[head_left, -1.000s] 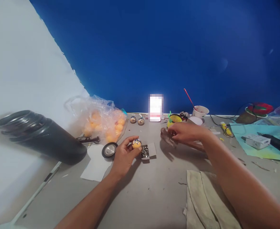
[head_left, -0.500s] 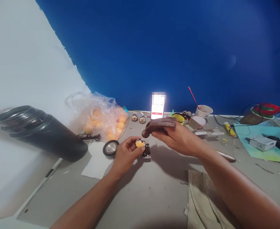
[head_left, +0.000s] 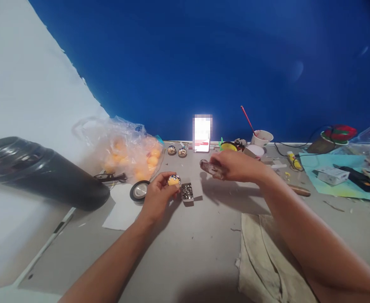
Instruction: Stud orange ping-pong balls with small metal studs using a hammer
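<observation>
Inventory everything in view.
Studded ball: 1, yellow and silver, held left
Hammer: 1, brown, held right
Tack box: 1, white, centre
Studded balls: 2, silver, back
Bagged balls: several, orange, left
Flask: 1, black, left
Lid: 1, black-rimmed, left
Paper: 1, white, left
Phone: 1, white screen, back
Paper cup: 1, white, back right
Cloth: 1, beige, front right
Carton: 1, white, right
Sheet: 1, teal, right
Table: 1, grey, beneath
Left hand: 1, on ball
Right hand: 1, on hammer

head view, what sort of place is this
Probably a craft workbench: the left hand holds an orange ball partly covered in shiny bits, the right hand grips what looks like a hammer, and an open box of small metal pieces sits nearby.
</observation>
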Tool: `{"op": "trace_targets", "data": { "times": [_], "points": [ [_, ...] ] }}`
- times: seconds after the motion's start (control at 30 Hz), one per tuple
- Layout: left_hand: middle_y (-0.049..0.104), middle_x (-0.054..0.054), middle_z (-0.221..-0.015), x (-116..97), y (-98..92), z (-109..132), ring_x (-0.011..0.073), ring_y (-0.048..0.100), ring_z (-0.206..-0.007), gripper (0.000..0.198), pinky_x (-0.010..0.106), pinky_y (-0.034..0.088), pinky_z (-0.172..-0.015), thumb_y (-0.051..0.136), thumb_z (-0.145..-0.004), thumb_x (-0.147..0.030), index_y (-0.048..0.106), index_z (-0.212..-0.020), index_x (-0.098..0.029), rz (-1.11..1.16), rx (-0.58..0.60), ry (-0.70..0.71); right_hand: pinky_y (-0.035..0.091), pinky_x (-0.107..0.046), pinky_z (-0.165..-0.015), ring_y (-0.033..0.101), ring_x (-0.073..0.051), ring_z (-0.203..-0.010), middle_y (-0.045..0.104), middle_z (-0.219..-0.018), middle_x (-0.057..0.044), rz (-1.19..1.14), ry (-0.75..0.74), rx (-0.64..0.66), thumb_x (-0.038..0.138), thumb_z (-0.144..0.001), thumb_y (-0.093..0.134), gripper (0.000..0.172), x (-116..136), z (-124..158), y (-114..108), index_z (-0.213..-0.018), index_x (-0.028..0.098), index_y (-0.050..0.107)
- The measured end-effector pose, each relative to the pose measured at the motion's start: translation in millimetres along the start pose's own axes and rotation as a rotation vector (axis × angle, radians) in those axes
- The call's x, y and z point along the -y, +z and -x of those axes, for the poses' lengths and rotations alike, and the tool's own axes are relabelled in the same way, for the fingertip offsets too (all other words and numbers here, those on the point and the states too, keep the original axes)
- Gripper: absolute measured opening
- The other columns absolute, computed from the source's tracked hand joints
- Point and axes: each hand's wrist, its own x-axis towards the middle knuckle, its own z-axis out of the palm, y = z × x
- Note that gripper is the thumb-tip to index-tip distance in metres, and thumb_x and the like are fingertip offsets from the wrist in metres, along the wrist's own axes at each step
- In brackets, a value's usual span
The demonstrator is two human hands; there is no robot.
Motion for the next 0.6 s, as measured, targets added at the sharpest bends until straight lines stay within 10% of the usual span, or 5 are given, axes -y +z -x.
{"op": "trace_targets", "data": {
  "times": [0.4,0.6],
  "points": [
    [0.068,0.000,-0.084,-2.9,0.1,2.2,0.0153,0.063,-0.069,0.043,0.028,0.045,-0.060,0.071,-0.059,-0.014,0.068,-0.102,-0.020,0.043,-0.008,-0.038,0.036,-0.029,-0.056,0.069,-0.027,-0.081,0.074,-0.098,-0.015,0.269,0.088,0.274,0.021,-0.067,0.079,0.042,-12.3,-15.3,41.3,-0.107,0.015,0.068],
    [0.067,-0.001,-0.083,-1.4,1.6,2.9,0.0142,0.062,-0.067,0.043,0.028,0.046,-0.061,0.070,-0.060,-0.012,0.067,-0.102,-0.021,0.131,0.001,-0.007,0.039,-0.031,-0.065,0.068,-0.027,-0.092,0.073,-0.101,-0.015,0.314,-0.004,0.041,0.021,-0.091,0.057,0.019,22.2,-13.5,34.4,-0.101,0.016,0.072]
  ]
}}
